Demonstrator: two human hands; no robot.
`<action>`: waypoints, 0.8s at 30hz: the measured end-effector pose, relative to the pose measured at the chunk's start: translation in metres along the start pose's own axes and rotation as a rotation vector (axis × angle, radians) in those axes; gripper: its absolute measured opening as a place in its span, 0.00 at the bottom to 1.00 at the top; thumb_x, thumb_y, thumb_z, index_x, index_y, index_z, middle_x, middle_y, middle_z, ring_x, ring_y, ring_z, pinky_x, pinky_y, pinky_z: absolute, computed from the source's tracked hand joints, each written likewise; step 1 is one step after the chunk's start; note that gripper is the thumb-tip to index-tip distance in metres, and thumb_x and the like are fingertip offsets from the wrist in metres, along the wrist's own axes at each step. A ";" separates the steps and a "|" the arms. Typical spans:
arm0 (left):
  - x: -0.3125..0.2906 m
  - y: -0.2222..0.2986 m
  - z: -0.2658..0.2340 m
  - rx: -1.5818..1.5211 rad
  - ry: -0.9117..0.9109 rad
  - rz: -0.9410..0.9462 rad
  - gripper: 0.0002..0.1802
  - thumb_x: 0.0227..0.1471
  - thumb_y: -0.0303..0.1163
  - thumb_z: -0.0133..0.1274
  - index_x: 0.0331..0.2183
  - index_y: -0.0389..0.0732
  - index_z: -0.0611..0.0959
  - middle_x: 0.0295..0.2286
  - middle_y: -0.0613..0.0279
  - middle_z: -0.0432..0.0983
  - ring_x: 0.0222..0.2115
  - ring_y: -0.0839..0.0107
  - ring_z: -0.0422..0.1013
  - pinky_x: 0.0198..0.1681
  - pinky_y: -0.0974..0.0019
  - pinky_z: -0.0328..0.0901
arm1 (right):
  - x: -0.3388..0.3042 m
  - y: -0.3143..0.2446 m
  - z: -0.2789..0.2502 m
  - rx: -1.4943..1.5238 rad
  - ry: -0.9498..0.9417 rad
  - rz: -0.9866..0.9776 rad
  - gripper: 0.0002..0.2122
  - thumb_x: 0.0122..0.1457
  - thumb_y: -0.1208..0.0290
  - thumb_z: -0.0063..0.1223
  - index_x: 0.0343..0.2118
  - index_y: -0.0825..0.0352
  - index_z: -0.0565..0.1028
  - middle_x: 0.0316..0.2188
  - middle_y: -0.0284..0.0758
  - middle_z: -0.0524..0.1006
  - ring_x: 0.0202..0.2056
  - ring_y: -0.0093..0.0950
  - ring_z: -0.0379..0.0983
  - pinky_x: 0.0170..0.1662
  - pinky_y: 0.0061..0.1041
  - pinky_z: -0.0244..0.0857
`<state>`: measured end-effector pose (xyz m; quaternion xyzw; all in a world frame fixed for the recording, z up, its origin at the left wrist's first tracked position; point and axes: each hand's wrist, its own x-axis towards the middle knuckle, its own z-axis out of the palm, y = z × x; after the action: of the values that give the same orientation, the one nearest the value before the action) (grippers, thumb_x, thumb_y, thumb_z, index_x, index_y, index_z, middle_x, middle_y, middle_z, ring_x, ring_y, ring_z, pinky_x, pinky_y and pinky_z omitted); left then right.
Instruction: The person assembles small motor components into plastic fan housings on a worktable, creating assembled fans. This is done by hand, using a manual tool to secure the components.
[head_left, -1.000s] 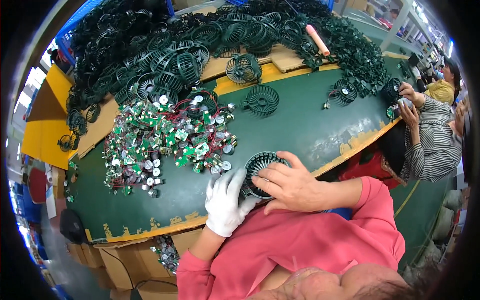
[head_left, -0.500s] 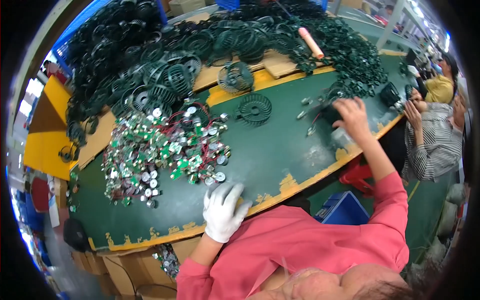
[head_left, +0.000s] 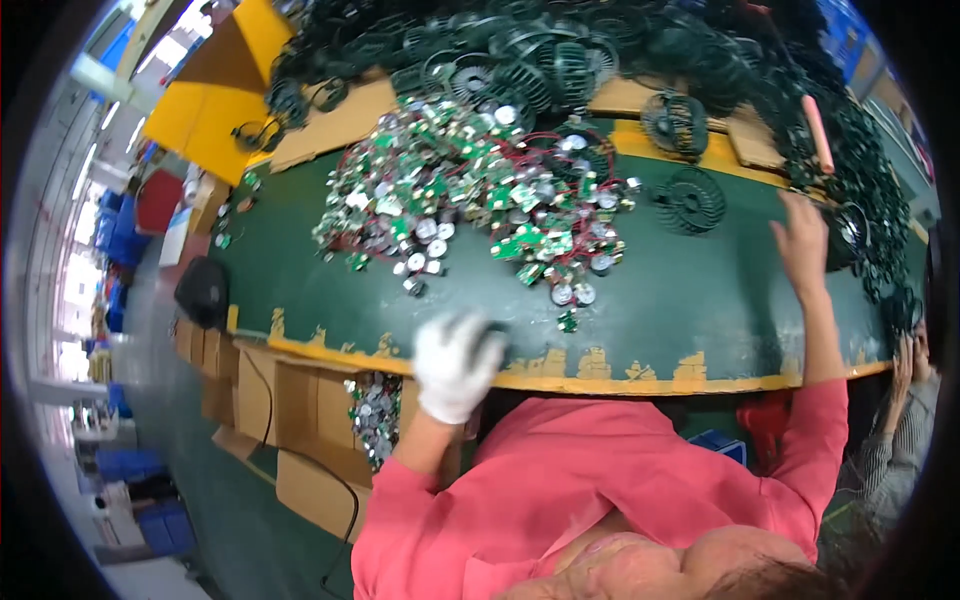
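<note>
left hand (head_left: 455, 365): white-gloved, blurred, at the green surface's (head_left: 660, 310) near edge; cannot tell its grip
right hand (head_left: 805, 245): bare, fingers outstretched, thumb apart, just beside the dark cage
dark cage (head_left: 847, 240): by the far edge, rightward
motor boards (head_left: 465, 178): heaped toward the far edge, leftward

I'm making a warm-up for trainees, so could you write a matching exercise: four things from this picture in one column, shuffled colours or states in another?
Column 1
1. left hand
2. right hand
3. stick
4. table

Column 2
A. pinkish
B. green, yellow-edged
C. white-gloved
D. bare

Pairs: 1-C, 2-D, 3-A, 4-B
</note>
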<state>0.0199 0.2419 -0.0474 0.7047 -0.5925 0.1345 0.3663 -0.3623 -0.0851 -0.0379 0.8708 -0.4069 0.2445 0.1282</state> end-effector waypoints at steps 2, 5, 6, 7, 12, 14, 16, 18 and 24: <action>0.010 -0.035 -0.010 0.117 0.011 -0.113 0.23 0.42 0.30 0.60 0.44 0.40 0.77 0.39 0.49 0.71 0.40 0.52 0.68 0.44 0.56 0.64 | 0.011 -0.040 0.009 0.118 -0.082 -0.020 0.25 0.44 0.76 0.61 0.48 0.67 0.70 0.45 0.42 0.72 0.48 0.41 0.67 0.51 0.36 0.62; 0.011 -0.072 -0.018 0.287 -0.048 -0.323 0.23 0.44 0.36 0.60 0.44 0.43 0.76 0.39 0.52 0.71 0.40 0.52 0.68 0.44 0.55 0.64 | 0.023 -0.077 0.022 0.196 -0.070 -0.088 0.27 0.44 0.73 0.63 0.50 0.64 0.69 0.43 0.41 0.72 0.48 0.39 0.67 0.50 0.35 0.61; 0.011 -0.077 -0.020 0.323 -0.093 -0.365 0.21 0.44 0.38 0.59 0.42 0.44 0.77 0.37 0.54 0.72 0.39 0.53 0.68 0.44 0.54 0.63 | 0.026 -0.085 0.026 0.188 -0.079 -0.102 0.27 0.43 0.71 0.63 0.50 0.63 0.69 0.43 0.40 0.72 0.47 0.39 0.67 0.49 0.35 0.61; 0.011 -0.083 -0.016 0.313 -0.082 -0.358 0.21 0.44 0.38 0.59 0.42 0.44 0.77 0.37 0.54 0.72 0.39 0.53 0.68 0.44 0.54 0.63 | 0.025 -0.083 0.033 0.176 -0.069 -0.102 0.27 0.43 0.71 0.63 0.50 0.63 0.69 0.43 0.40 0.72 0.47 0.39 0.67 0.49 0.35 0.61; 0.014 -0.085 -0.009 0.252 -0.059 -0.294 0.16 0.42 0.33 0.61 0.36 0.41 0.79 0.32 0.53 0.74 0.34 0.54 0.70 0.38 0.56 0.65 | 0.034 -0.104 0.025 0.070 -0.091 -0.089 0.28 0.43 0.69 0.64 0.50 0.61 0.68 0.38 0.36 0.70 0.41 0.35 0.66 0.43 0.32 0.59; 0.010 -0.085 -0.007 0.210 -0.096 -0.365 0.18 0.42 0.36 0.60 0.37 0.44 0.77 0.31 0.60 0.74 0.35 0.58 0.70 0.39 0.57 0.63 | 0.033 -0.116 0.024 0.128 -0.096 -0.103 0.21 0.42 0.69 0.64 0.42 0.63 0.73 0.37 0.35 0.70 0.41 0.35 0.65 0.43 0.33 0.59; 0.012 -0.083 -0.011 0.187 -0.140 -0.425 0.17 0.42 0.36 0.60 0.36 0.43 0.76 0.31 0.60 0.73 0.34 0.59 0.70 0.39 0.56 0.63 | 0.029 -0.116 0.026 0.153 -0.125 -0.165 0.13 0.41 0.70 0.64 0.31 0.65 0.75 0.36 0.36 0.69 0.41 0.35 0.65 0.42 0.33 0.59; 0.012 -0.084 -0.010 0.200 -0.103 -0.363 0.15 0.44 0.35 0.59 0.35 0.43 0.76 0.29 0.59 0.74 0.31 0.59 0.71 0.36 0.58 0.65 | 0.022 -0.121 0.019 0.185 -0.113 -0.169 0.11 0.41 0.70 0.64 0.27 0.65 0.74 0.35 0.35 0.69 0.40 0.36 0.65 0.42 0.33 0.59; 0.026 -0.059 -0.019 -0.735 0.123 -0.701 0.09 0.53 0.32 0.52 0.36 0.40 0.73 0.25 0.62 0.73 0.22 0.73 0.70 0.25 0.71 0.64 | -0.021 -0.143 -0.026 0.379 -0.094 -0.384 0.10 0.41 0.69 0.64 0.23 0.65 0.73 0.28 0.33 0.70 0.35 0.36 0.68 0.43 0.37 0.58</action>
<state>0.0861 0.2376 -0.0392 0.6765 -0.3058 -0.1725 0.6474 -0.2724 0.0302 -0.0308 0.9509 -0.1868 0.2466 -0.0121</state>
